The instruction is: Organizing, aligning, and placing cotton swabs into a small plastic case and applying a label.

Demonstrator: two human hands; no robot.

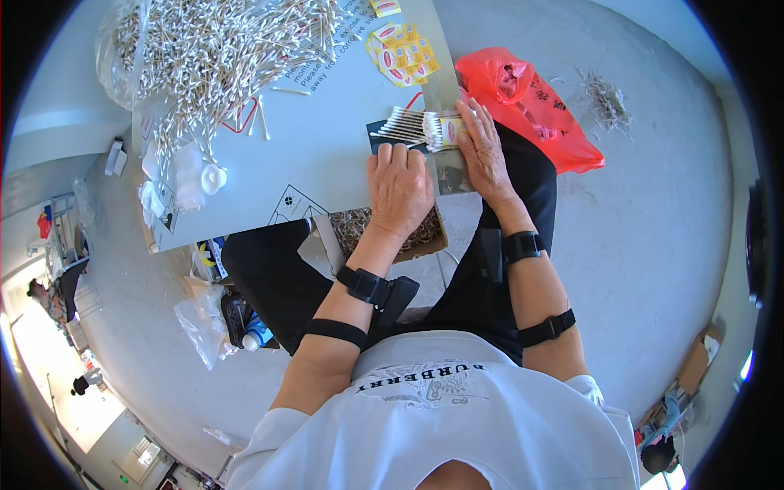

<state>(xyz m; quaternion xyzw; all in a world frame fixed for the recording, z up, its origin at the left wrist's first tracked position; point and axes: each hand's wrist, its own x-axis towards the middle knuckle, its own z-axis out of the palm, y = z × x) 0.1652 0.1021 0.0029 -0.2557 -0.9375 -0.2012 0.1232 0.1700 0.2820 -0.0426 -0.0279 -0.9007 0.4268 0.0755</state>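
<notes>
A bundle of cotton swabs (433,131) lies near the table's right edge, its white tips packed together against a small yellow card (452,131). Left of it, a row of loose cotton swabs (402,124) fans out over a dark patch. My right hand (487,155) rests with stretched fingers at the card's right end, touching it. Just below the loose row, my left hand (400,189) is closed, knuckles up and fingers curled under. Whatever those fingers hold, if anything, is hidden beneath the hand.
A large heap of cotton swabs (220,57) covers the table's far left. Yellow cards (406,55) lie at the far right. A clear tape roll (213,179) sits left. A red plastic bag (531,114) hangs beyond the right edge; an open cardboard box (441,239) stands below the front edge.
</notes>
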